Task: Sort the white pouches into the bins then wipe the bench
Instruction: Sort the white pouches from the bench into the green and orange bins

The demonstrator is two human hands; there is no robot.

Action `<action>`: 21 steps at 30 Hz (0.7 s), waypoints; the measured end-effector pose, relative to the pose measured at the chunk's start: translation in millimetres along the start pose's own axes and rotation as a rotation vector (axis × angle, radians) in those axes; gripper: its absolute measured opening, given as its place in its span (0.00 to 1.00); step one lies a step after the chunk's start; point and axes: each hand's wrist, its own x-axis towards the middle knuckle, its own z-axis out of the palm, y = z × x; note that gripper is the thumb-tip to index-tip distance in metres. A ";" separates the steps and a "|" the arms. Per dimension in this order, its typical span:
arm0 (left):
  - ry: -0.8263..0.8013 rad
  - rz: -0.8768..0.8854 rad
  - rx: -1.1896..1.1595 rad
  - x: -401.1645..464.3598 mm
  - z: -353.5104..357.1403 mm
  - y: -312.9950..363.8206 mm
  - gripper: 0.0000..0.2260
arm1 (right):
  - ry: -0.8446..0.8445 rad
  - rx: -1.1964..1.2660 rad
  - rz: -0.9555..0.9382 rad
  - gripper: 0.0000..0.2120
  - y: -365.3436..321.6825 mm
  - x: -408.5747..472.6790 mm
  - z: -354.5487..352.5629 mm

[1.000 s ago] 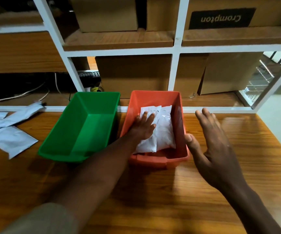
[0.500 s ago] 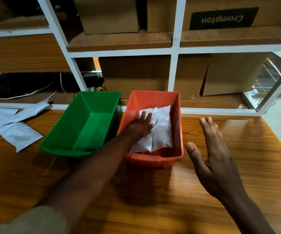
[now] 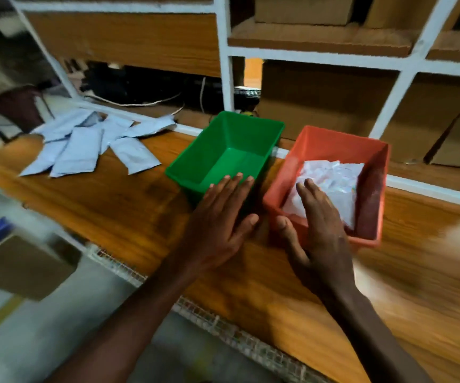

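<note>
An orange bin point(image 3: 372, 217) holds white pouches point(image 3: 333, 178) on the wooden bench point(image 3: 118, 205). To its left stands a green bin point(image 3: 195, 164) with nothing visible inside. Several white pouches point(image 3: 85, 147) lie in a loose pile at the bench's far left. My left hand point(image 3: 220, 219) hovers flat, fingers straight, over the green bin's near corner, holding nothing. My right hand point(image 3: 317, 225) is flat over the orange bin's near left edge, fingertips above the pouches, also holding nothing.
White-framed shelving point(image 3: 226, 64) with cardboard boxes point(image 3: 320, 106) runs behind the bench, and cables point(image 3: 145, 102) lie in a dark shelf bay. A wire mesh strip point(image 3: 223, 327) edges the bench's near side. A blurred box point(image 3: 21, 266) sits on the floor at the left.
My left hand has come out of the orange bin and now hovers by the green bin. My right hand moved left over the orange bin. The view swung left, showing the pouch pile.
</note>
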 end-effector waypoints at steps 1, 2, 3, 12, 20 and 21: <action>0.019 -0.016 -0.005 -15.3 -7.2 -10.8 0.28 | 0.001 0.009 -0.024 0.30 -10.4 -0.3 10.9; 0.042 -0.034 -0.003 -33.1 -16.3 -25.1 0.28 | 0.000 0.021 -0.045 0.30 -24.4 -0.8 24.7; 0.065 -0.054 -0.008 -50.6 -26.2 -38.7 0.28 | -0.003 0.035 -0.062 0.29 -38.6 -0.8 39.9; 0.153 -0.324 0.013 -157.8 -100.0 -158.3 0.28 | -0.096 0.090 -0.140 0.29 -155.8 2.4 180.9; 0.205 -0.439 0.040 -142.9 -112.4 -283.7 0.29 | -0.252 0.079 -0.187 0.30 -196.1 79.0 304.0; 0.211 -0.437 0.043 -137.1 -112.3 -299.2 0.29 | -0.269 0.068 -0.195 0.30 -195.5 91.9 318.6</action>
